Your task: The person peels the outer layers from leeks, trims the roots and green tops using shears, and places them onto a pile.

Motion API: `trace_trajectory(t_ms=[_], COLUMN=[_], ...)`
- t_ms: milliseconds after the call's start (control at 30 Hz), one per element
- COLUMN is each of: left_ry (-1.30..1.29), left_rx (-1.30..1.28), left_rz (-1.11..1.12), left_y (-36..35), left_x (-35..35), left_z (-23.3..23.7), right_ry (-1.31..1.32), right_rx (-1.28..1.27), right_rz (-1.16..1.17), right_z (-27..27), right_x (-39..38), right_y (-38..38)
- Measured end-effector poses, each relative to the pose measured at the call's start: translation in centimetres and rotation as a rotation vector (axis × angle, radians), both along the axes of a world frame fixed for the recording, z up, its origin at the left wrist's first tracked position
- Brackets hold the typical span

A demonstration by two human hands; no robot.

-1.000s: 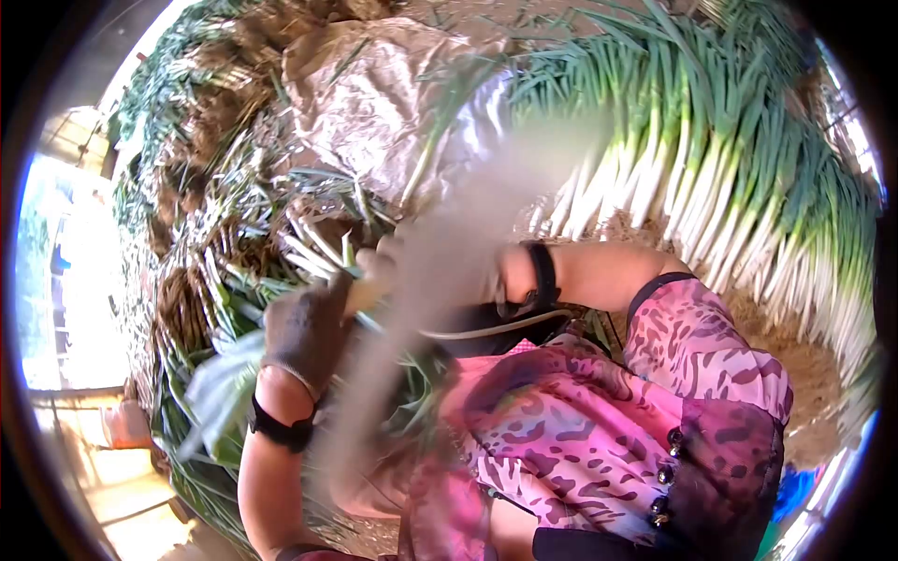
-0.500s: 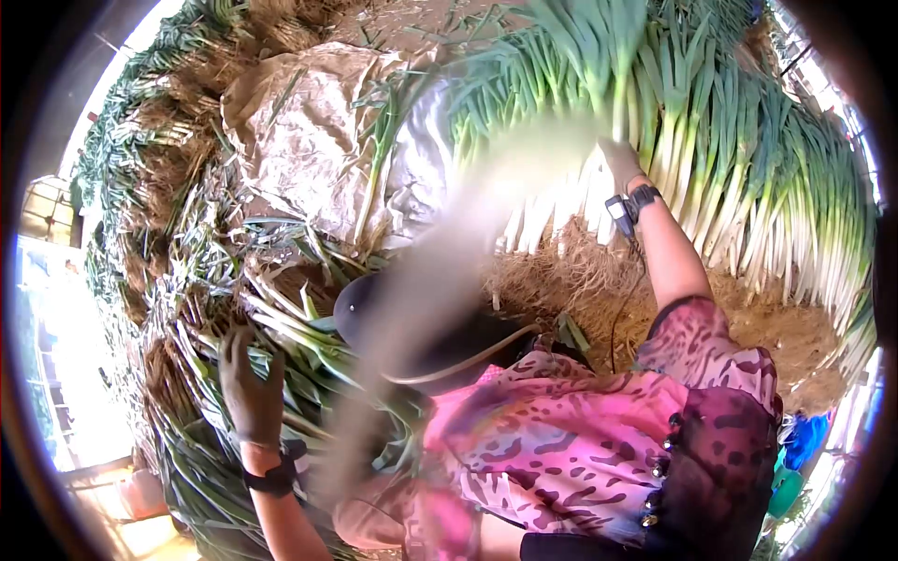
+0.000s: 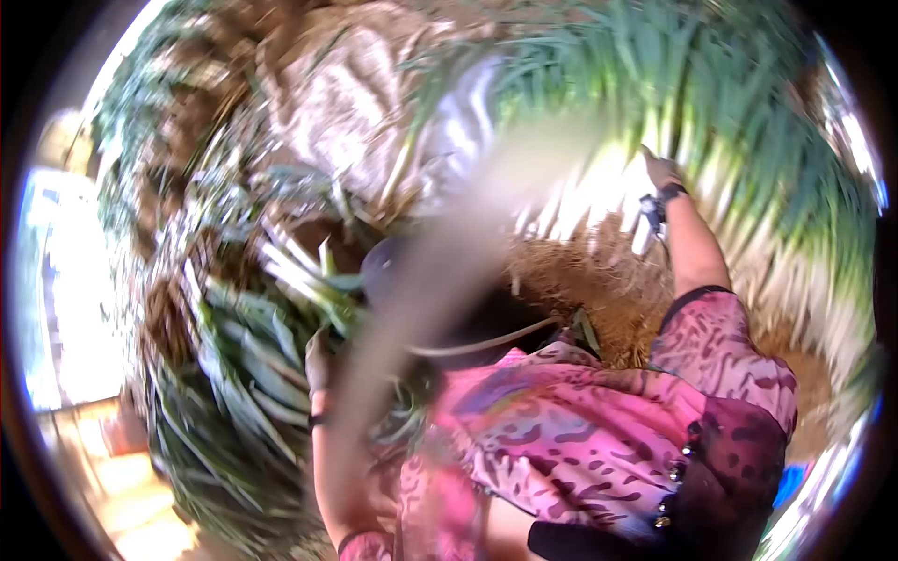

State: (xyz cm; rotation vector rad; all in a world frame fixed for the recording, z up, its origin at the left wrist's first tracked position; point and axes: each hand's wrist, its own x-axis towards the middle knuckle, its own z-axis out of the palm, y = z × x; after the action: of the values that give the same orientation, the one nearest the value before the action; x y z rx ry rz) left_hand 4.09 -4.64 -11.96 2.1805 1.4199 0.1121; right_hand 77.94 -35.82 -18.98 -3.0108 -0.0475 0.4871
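My right hand (image 3: 660,168), gloved and with a dark wrist device (image 3: 655,208), is at the white stalks of the laid-out leeks (image 3: 687,140) at the upper right. Its fingers are blurred, and whether it grips a stalk is unclear. My left hand (image 3: 318,363), also gloved, is beside the pile of untrimmed leeks (image 3: 248,346) at the lower left. Its fingers are smeared and partly hidden behind a pale blurred streak. Several white leek stems (image 3: 304,280) lie just above it.
A dark rounded object (image 3: 477,327) with a pale curved rim is in front of my body. Beyond it lie a crumpled beige sheet (image 3: 341,103) and a silvery sheet (image 3: 463,122). Roots and soil (image 3: 599,280) lie below the leek row. More leeks (image 3: 140,131) line the far left.
My left hand has moved right, from the left side of the pile towards the dark object. The view has shifted and blurred; my right hand stays near the leek row.
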Motion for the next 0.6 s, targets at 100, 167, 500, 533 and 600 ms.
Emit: trace_trajectory(t_ms=[100,167,500,533,600], left_ry=[0.075,-0.004,0.029,0.076,0.074], left_rx=[0.087,0.124,-0.006,0.015,0.123], left_rz=[0.143,0.253,0.382,0.365,0.411], left_y=[-0.1,-1.0,2.2,2.1,2.4], left_x=[-3.4,-2.4,0.9,1.8,1.9], left_z=[-3.0,-1.7,-2.4,-1.2,-2.0], right_ry=[-0.029,-0.064,-0.35,-0.144,0.406], right_rx=[-0.234,-0.139,0.549,0.735,0.929], right_rz=[0.306,0.214,0.956,1.04,1.075], right_z=[-6.2,-4.2,5.6,6.4,13.4], right_x=[5.1,4.9,-20.2,-24.1,-35.8], right_y=[-2.0,-1.9,21.0,24.8,29.8])
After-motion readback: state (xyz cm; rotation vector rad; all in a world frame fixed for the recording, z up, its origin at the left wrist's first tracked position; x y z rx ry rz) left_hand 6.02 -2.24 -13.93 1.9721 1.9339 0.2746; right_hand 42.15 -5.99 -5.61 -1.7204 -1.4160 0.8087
